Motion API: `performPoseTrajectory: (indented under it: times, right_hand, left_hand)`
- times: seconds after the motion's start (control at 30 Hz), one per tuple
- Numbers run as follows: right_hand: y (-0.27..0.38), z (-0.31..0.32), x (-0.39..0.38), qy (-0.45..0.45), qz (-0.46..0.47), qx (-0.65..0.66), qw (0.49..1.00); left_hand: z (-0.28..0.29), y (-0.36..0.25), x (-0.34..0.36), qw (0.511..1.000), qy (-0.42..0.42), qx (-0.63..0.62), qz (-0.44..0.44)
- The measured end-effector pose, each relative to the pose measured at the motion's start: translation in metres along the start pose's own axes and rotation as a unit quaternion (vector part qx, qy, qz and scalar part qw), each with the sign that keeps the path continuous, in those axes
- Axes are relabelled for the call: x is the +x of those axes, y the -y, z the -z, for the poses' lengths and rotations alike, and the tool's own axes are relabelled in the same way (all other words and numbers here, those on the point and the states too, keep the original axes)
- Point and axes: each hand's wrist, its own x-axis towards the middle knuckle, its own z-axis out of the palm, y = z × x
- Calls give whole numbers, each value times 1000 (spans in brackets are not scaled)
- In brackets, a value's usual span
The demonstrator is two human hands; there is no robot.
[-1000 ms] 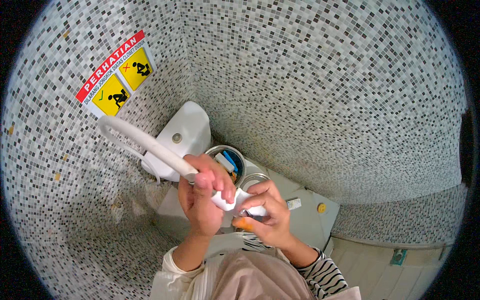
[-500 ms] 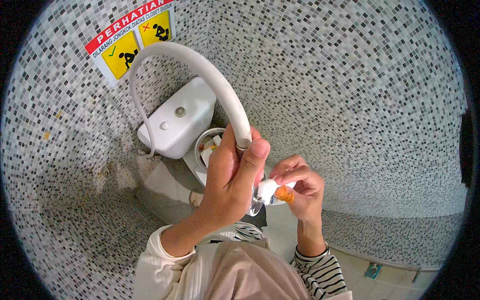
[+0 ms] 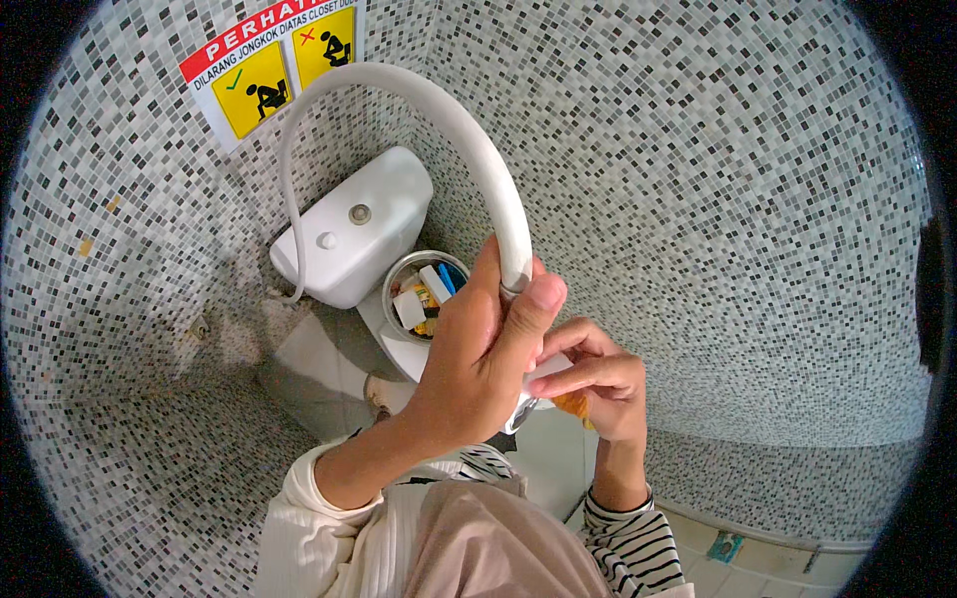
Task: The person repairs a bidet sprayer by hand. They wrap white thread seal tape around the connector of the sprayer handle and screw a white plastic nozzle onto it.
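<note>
My left hand point(image 3: 483, 364) is closed around the end of a white flexible hose point(image 3: 439, 110), which arcs up and over to the wall left of the toilet. Under that hand sits the hose's white spray head, mostly hidden. My right hand point(image 3: 593, 384) pinches a small orange piece point(image 3: 572, 405) against the spray head, fingertips touching it. Both hands are raised close to the camera, above the toilet.
A white toilet cistern point(image 3: 349, 234) stands in the corner of grey mosaic walls. A round bin point(image 3: 424, 289) with several bits of rubbish sits beside it. A yellow and red warning sign point(image 3: 274, 65) hangs on the wall. White floor tiles lie below.
My hands have lifted the hose end higher and closer, so the hose now loops overhead. The right hand has stayed on the orange piece at the spray head.
</note>
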Motion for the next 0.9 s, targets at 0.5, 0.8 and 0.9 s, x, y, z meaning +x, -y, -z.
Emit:
performPoseTrajectory:
  times: [0.5, 0.8, 0.9]
  right_hand:
    - [-4, 5, -1, 56, 44, -169, 983]
    - [-29, -15, -13, -33, 44, 77, 995]
    - [-33, 3, -11, 62, 68, 27, 995]
  left_hand:
    - [2, 6, -5, 999, -11, -7, 35]
    - [3, 11, -5, 997, -22, -50, 52]
    - [5, 14, -5, 999, -30, -32, 27]
